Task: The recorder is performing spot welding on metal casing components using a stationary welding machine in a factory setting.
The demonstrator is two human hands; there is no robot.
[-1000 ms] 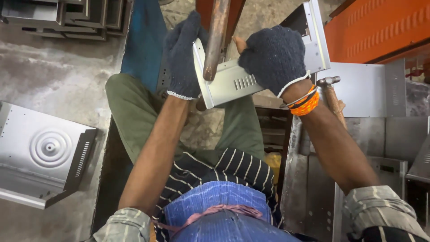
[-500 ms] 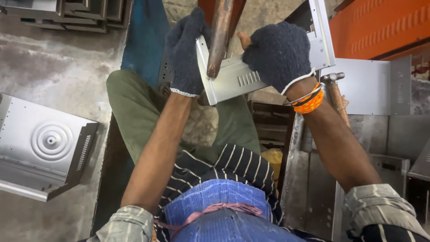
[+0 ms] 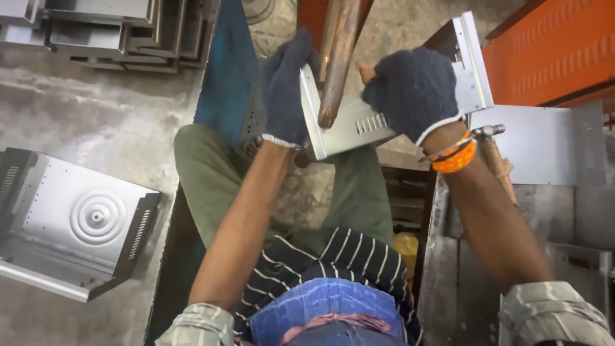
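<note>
Since the earlier frame, the bent sheet-metal panel [image 3: 391, 109] has been tilted slightly under the copper-coloured rod [image 3: 336, 61]. It is gripped closed-fisted by the gloved left hand [image 3: 286, 96] and right hand [image 3: 413, 90]; more pressed panels [image 3: 77, 224] are seen nearby, seemingly awaiting work.

We saw a pressed metal panel with ringed embossing [image 3: 77, 224] on the concrete floor [image 3: 96, 109], stacked metal trays [image 3: 122, 32] beyond it, an orange louvred panel [image 3: 551, 51] and a hammer [image 3: 496, 157] on grey sheets [image 3: 551, 147]
</note>
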